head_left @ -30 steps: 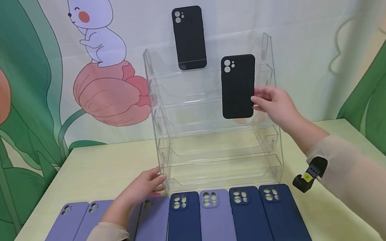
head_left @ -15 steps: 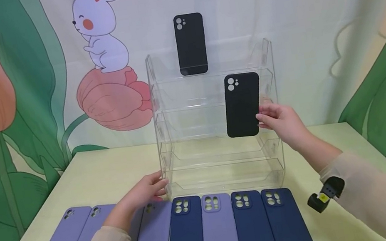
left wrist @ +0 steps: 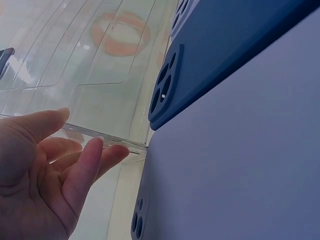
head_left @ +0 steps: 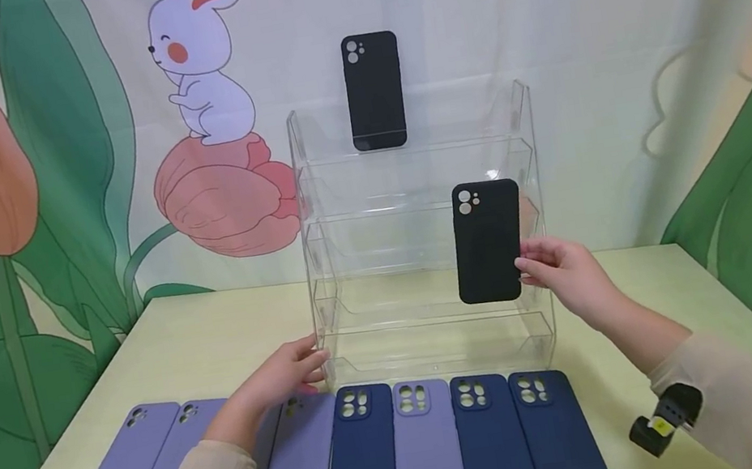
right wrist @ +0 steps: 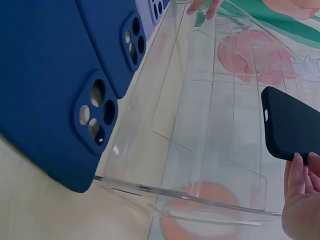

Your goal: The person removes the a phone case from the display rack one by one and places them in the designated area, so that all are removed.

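My right hand (head_left: 569, 275) pinches a black phone case (head_left: 489, 241) by its lower right edge, between thumb and fingertips. The case is upright, with its camera holes at the top left, in front of the right half of a clear acrylic display rack (head_left: 433, 361). At the rack's lower left side, my left hand (head_left: 285, 374) grips the side panel's edge; in the left wrist view the thumb lies on one side of it and the fingers on the other. A second black phone case (head_left: 375, 91) stands in the top tier.
Along the table's front lie several phone cases: a purple case (head_left: 125, 467) at far left, a navy case (head_left: 361, 454), a purple case (head_left: 425, 450) and a navy case (head_left: 563, 434) at right. My left forearm covers part of the row. A printed curtain (head_left: 593, 110) hangs behind.
My right hand has lowered the black case from the rack's upper tiers to its lower ones, drifting slightly right. The left hand stays at the rack's side. The head view has tilted a little.
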Demonstrator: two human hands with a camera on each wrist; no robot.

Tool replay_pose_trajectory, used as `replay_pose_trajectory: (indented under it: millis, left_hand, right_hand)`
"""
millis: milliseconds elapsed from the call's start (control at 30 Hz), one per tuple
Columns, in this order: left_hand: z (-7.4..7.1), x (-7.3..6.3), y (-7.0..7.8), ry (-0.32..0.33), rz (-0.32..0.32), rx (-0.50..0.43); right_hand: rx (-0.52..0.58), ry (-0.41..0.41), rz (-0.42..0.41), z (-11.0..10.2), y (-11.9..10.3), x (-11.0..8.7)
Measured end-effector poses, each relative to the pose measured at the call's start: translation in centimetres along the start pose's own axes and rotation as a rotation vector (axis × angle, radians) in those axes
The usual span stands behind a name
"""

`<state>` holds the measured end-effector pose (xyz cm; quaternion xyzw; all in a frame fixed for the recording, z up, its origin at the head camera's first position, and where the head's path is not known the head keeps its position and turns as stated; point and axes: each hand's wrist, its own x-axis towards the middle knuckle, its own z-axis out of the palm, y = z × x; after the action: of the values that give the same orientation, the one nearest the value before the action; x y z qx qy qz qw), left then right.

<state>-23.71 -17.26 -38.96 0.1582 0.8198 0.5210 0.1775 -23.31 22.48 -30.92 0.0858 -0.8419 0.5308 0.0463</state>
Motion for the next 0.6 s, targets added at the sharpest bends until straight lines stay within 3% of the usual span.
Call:
replay_pose_trajectory:
  millis: [267, 600]
  left_hand:
    - [0.1, 0.2, 0.0, 0.007, -0.002, -0.01]
    - [0.1, 0.1, 0.2, -0.003, -0.015, -0.022]
  right_hand:
    - [0.006, -0.006, -0.014, -0.4, 0.9, -1.3]
    - [-0.008, -0.015, 0.029, -1.3, 2.3, -3.9]
